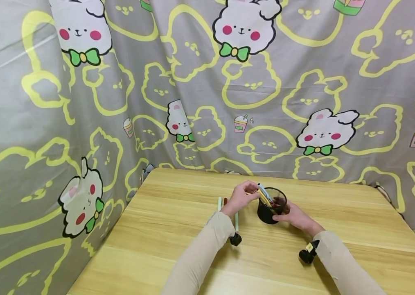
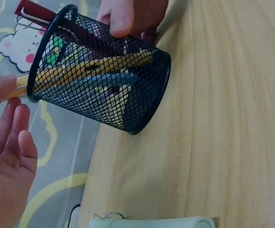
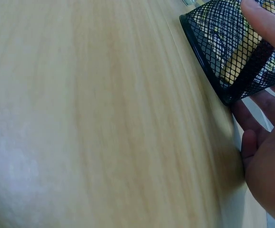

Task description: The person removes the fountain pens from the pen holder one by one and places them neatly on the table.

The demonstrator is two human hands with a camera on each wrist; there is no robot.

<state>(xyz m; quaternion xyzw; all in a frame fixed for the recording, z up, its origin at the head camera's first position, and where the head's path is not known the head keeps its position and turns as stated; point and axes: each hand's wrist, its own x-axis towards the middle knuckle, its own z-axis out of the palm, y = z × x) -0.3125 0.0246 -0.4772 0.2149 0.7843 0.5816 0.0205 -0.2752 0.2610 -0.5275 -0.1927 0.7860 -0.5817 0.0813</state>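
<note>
A black mesh pen holder (image 1: 266,215) stands in front of me, with my right hand (image 1: 297,217) gripping its right side. In the right wrist view, the thumb (image 3: 270,26) lies along the mesh and other fingers are behind it. My left hand (image 1: 241,198) is at the holder's rim. Between thumb and fingertips it pinches a yellow pen (image 2: 21,84), whose lower part appears inside the mesh. A light blue pen (image 1: 264,191) and a dark red pen (image 2: 35,12) also stick out of the holder. Whether the holder's base is fully on the table cannot be told.
Pale green pens (image 1: 236,221) and a red pen (image 1: 225,201) lie on the wooden table (image 1: 148,229), partly behind my left forearm. A pale green pen (image 2: 161,223) shows at the bottom of the left wrist view. A patterned curtain (image 1: 200,90) hangs behind and left.
</note>
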